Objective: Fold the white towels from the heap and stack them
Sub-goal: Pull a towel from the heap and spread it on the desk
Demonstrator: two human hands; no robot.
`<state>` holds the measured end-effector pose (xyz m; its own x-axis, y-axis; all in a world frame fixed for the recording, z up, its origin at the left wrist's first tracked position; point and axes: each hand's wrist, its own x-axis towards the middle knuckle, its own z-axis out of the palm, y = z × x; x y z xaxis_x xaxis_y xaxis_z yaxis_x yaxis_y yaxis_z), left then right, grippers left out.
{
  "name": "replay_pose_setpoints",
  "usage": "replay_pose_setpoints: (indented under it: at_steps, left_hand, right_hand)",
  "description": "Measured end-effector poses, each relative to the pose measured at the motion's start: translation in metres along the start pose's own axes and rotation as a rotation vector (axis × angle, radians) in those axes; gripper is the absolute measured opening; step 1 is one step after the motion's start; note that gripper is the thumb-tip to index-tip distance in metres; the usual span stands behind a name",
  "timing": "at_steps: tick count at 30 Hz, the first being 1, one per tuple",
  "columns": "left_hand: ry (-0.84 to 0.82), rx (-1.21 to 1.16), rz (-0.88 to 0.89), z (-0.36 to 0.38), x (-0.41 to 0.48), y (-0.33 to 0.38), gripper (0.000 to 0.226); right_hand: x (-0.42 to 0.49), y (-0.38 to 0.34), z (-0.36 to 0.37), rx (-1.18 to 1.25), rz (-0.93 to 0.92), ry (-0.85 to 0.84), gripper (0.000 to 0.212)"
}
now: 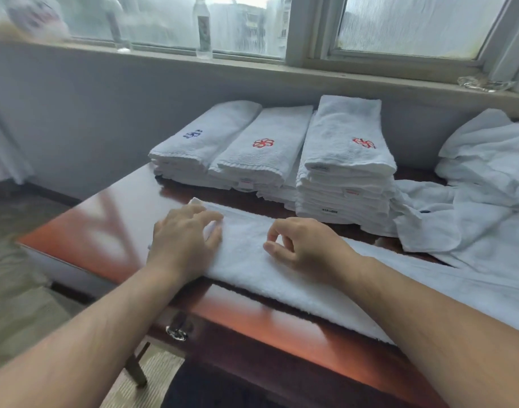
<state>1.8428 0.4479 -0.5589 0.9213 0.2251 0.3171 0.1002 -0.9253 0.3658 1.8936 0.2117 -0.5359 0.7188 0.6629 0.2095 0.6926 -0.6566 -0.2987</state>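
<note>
While the long folded towel [246,269] lies along the desk [105,231] front, your left hand [181,240] presses its end, fingers flat; right hand [305,248] rests curled mid-strip, grip unclear. Looks soft, light, floppy: take both end corners.

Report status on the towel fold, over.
Left hand presses towel end; right hand curled on it, grip unclear. Three stacks behind, heap right. Nothing blocking.

Long white towel [252,260] folded into a narrow strip, lying flat at the front. Behind it, side by side, neatly folded: blue-emblem stack [205,136], red-emblem stack [264,148], tallest stack [346,160], also red-marked. Rumpled heap [481,187] just right, touching.
</note>
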Motion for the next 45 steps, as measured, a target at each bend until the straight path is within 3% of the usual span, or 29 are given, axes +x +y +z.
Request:
replay_pose_setpoints:
  at_steps: [9, 16, 22, 25, 29, 33, 41, 45]
  left_hand:
    - [-0.109, 0.076, -0.172, 0.001, 0.007, 0.001, 0.032]
    - [-0.254, 0.023, -0.189, -0.011, 0.04, 0.001, 0.005]
    - [-0.294, 0.011, -0.154, -0.01, 0.047, 0.006, 0.031]
    - [-0.172, 0.015, -0.063, 0.004, 0.036, 0.0, 0.019]
    - [0.016, -0.111, -0.047, 0.01, 0.02, -0.004, 0.039]
    - [0.079, -0.139, -0.059, 0.009, 0.013, -0.002, 0.052]
    - [-0.173, 0.028, -0.056, -0.006, 0.033, 0.004, 0.073]
    - [-0.235, -0.017, -0.186, -0.02, 0.053, 0.004, 0.08]
  right_hand:
    - [-0.002, 0.012, 0.023, 0.212, 0.058, 0.2, 0.011]
    - [-0.002, 0.015, 0.021, 0.323, 0.088, 0.211, 0.013]
    - [-0.005, 0.014, 0.019, 0.396, 0.118, 0.218, 0.017]
    - [-0.004, 0.014, 0.018, 0.383, 0.113, 0.199, 0.018]
    - [-0.005, 0.016, 0.015, 0.393, 0.119, 0.163, 0.018]
    - [-0.01, 0.016, 0.011, 0.475, 0.116, 0.177, 0.016]
    - [-0.018, 0.011, 0.008, 0.512, 0.074, 0.136, 0.01]
    - [-0.017, 0.016, 0.01, 0.554, 0.097, 0.143, 0.011]
